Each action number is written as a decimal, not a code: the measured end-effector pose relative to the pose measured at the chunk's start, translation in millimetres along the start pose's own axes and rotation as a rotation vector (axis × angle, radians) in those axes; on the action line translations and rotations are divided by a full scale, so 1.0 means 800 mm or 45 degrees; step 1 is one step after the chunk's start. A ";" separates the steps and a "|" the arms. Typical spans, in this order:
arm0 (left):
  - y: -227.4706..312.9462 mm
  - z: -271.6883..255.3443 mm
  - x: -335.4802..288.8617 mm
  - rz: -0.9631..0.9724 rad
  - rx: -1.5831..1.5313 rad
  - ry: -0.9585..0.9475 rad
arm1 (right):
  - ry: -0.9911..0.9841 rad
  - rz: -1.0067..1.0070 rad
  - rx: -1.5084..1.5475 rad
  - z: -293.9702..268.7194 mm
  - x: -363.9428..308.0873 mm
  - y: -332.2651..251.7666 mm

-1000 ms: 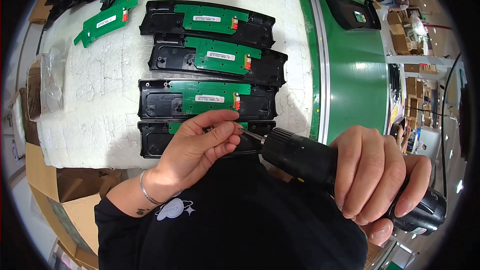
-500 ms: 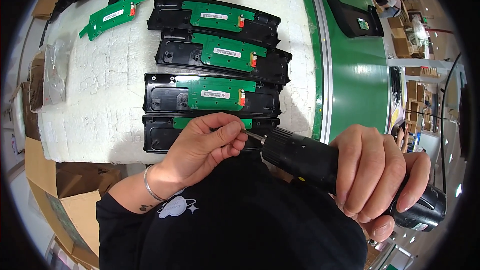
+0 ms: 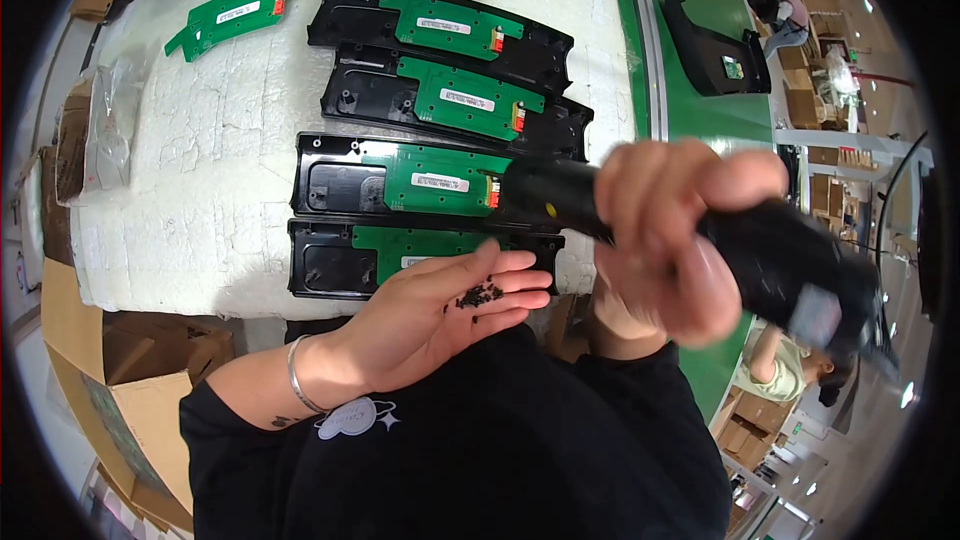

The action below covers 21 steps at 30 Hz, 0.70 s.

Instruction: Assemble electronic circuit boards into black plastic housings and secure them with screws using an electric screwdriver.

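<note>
My left hand (image 3: pixel 400 325) lies palm up with its fingers stretched out. Small black screws (image 3: pixel 480 294) rest loose on its fingers. Gripped in my right hand (image 3: pixel 665 235), which is blurred, is a black electric screwdriver (image 3: pixel 555 192). Its front end reaches over the right part of the third black plastic panel (image 3: pixel 345 185), beside the red-and-white connector on that panel's green circuit board (image 3: pixel 425 198); the bit cannot be made out. Just beyond my left hand is the nearest panel (image 3: pixel 330 265), its board partly covered. Two similar panels (image 3: pixel 345 15) with boards lie farther away.
White foam (image 3: pixel 230 140) lies under the panels. A loose green board (image 3: pixel 225 28) and black parts are at the far left. Right of a metal rail, another black panel (image 3: pixel 690 45) sits on a green surface. A cardboard box (image 3: pixel 150 430) stands at left. Other people (image 3: pixel 790 15) are at right.
My left hand has moved from pinching at the screwdriver's bit to lying flat with screws showing. My right hand has swung the screwdriver forward over the third panel.
</note>
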State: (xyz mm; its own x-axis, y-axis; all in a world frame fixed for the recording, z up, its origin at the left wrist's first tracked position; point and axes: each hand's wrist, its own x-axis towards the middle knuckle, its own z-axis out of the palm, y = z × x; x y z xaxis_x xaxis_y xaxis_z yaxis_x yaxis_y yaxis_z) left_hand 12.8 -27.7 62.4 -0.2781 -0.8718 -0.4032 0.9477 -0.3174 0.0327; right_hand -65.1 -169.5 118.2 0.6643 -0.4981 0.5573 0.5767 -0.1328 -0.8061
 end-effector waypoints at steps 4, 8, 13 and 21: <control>0.000 -0.018 -0.008 0.084 0.238 0.003 | 0.144 0.175 -0.067 0.004 0.000 0.022; 0.000 -0.020 -0.012 0.141 0.290 0.013 | 0.163 0.211 -0.068 0.007 0.002 0.029; 0.009 -0.018 -0.015 0.141 0.448 0.068 | 0.138 0.249 -0.128 0.009 0.005 0.029; 0.012 -0.022 -0.015 0.237 0.459 0.099 | 0.099 0.307 -0.132 0.010 0.010 0.034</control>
State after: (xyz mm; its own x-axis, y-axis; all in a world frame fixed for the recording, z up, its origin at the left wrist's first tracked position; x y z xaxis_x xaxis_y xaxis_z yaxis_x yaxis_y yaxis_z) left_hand 27.8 -13.8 51.8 -0.0813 -0.9004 -0.4275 0.8615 -0.2792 0.4241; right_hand -40.5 -170.5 102.6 0.7357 -0.5896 0.3333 0.3519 -0.0877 -0.9319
